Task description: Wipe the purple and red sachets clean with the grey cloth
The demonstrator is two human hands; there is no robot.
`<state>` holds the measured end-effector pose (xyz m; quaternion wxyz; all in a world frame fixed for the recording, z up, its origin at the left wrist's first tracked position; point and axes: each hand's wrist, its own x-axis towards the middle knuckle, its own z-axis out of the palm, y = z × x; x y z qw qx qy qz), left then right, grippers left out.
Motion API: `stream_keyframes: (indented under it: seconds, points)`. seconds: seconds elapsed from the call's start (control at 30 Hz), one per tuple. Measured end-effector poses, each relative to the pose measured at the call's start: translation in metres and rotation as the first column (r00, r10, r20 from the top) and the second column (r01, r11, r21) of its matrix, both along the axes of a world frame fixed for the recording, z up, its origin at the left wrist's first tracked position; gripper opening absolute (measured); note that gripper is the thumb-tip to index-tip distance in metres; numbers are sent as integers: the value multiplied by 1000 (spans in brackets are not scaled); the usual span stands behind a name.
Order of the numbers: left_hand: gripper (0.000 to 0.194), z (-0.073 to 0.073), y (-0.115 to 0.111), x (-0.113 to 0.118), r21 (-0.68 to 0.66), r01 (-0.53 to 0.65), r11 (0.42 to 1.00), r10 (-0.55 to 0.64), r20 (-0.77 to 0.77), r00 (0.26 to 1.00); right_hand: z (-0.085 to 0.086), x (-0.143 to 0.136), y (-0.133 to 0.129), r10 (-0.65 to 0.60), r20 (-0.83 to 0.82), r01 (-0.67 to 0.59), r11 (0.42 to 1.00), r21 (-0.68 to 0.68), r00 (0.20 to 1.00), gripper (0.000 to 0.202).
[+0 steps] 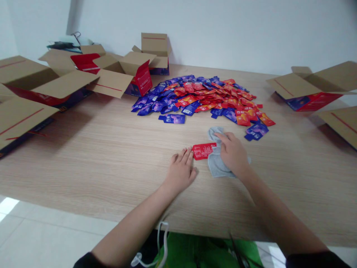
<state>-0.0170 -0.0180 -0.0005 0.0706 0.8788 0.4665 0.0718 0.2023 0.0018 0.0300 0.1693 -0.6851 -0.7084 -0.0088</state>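
Observation:
A red sachet [203, 151] with white print lies flat on the table in front of me. My left hand [182, 167] is laid flat with its fingers stretched out, and the fingertips touch the sachet's left end. Over the sachet's right end, my right hand [232, 152] grips a crumpled grey cloth [219, 166] and presses it down. The cloth hides that end of the sachet. Beyond both hands spreads a heap of blue and red-orange sachets [199, 93]. A single blue sachet [173, 118] lies at the heap's near edge, another blue sachet [257, 131] to the right.
Several open cardboard boxes stand at the left, among them a red and blue box [143, 80] beside the heap. Another open box [314, 100] is at the right, with part of a further box [341, 123] nearer. The wooden table [97, 163] meets a white wall behind.

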Motion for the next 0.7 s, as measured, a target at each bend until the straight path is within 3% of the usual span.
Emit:
stream_keyframes:
  seconds: [0.07,0.17,0.27,0.37,0.47,0.53,0.63,0.7]
  points:
    - [60,-1,0,-1,6,2,1000,-2,-4,1000,-3,-26,-4,114,48,-115,993,28,992,53]
    - [59,-2,0,0,17,-4,1000,4,-15,1000,-17,-48,-18,225,103,-223,974,-33,969,53]
    - [58,-2,1,1,28,-6,1000,6,-18,1000,-31,-32,-30,148,118,-143,989,-46,982,54]
    - [57,-2,1,3,30,-8,1000,9,-31,999,-37,8,-33,-8,146,12,999,-30,989,54]
    - [56,-1,1,4,28,-4,1000,5,-42,999,-33,41,-28,-53,122,59,997,-43,991,51]
    - [56,-1,1,4,26,-4,1000,6,-46,999,-25,45,-25,-44,64,46,999,-29,997,50]
    - [55,-2,-1,1,17,37,999,-37,-46,998,-10,24,-24,8,-26,-7,998,61,1000,50]
    - [53,-4,-2,-1,14,70,997,-70,-40,997,-5,1,-29,133,-45,-130,989,74,990,51]
